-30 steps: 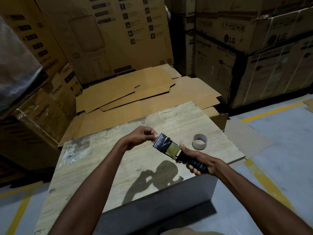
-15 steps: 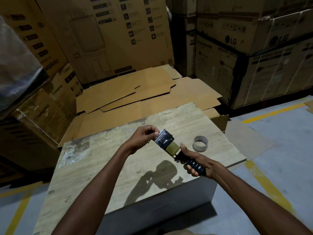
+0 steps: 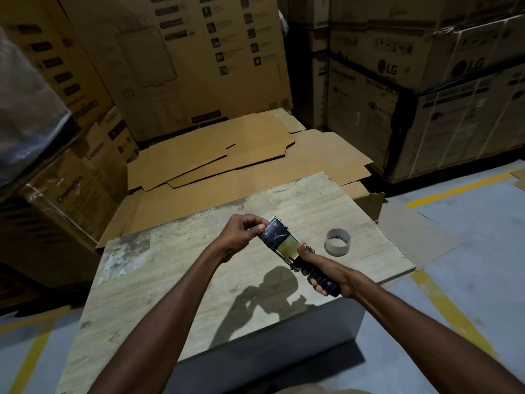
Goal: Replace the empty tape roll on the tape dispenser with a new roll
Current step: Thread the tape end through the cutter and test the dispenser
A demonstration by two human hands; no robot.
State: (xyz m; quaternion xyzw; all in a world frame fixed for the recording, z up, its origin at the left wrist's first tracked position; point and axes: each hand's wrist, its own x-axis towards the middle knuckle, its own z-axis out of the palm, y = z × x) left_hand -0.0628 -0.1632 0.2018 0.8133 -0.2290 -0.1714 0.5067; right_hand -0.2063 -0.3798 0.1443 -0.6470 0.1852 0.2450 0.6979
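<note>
The fingers (image 3: 253,222) of the left hand (image 3: 237,238) are curled and pinch the head of the tape dispenser (image 3: 288,248), at the dark glossy tape roll (image 3: 274,235) mounted there; whether they hold the roll itself or a loose end of tape cannot be told. The right hand (image 3: 331,273) grips the dispenser's black ribbed handle, fingers wrapped round it, thumb laid forward on the metal frame. The dispenser is held above the pale worktop (image 3: 159,282), its head angled away and to the left. Right of the dispenser, apart from it, an empty cardboard tape core (image 3: 337,243) stands on end. Beyond the dispenser lie flattened cardboard sheets (image 3: 227,166) and stacked cartons (image 3: 426,109).
</note>
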